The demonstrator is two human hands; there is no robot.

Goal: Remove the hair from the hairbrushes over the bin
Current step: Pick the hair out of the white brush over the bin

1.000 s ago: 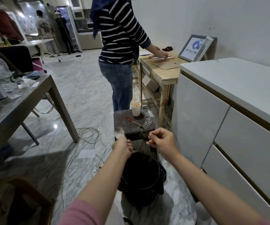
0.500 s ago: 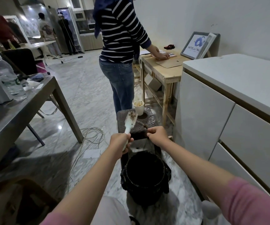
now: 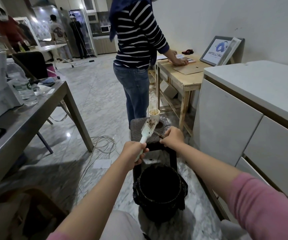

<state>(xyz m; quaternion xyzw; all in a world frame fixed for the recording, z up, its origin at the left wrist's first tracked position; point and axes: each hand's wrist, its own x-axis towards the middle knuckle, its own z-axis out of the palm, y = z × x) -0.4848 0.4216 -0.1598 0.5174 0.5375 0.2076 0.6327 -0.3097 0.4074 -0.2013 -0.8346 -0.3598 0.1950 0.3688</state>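
My left hand (image 3: 134, 152) grips the handle of a pale mint hairbrush (image 3: 147, 129), holding it upright with its bristles facing me. Brown hair is tangled in the upper bristles. My right hand (image 3: 172, 138) is pinched on a strand of brown hair (image 3: 158, 134) that stretches from the brush head to my fingers. A black bin (image 3: 158, 191) lined with a dark bag stands on the floor below and just in front of both hands.
A dark woven stool (image 3: 139, 129) behind the bin carries a paper cup (image 3: 154, 114). A person in a striped top (image 3: 136, 32) stands at a wooden table (image 3: 183, 78). White cabinets (image 3: 243, 127) line the right; a grey table (image 3: 27, 118) and floor cables (image 3: 101, 142) are on the left.
My left hand turned the brush from lying low to standing upright. My right hand has pulled a strand of hair out from the bristles to the right.
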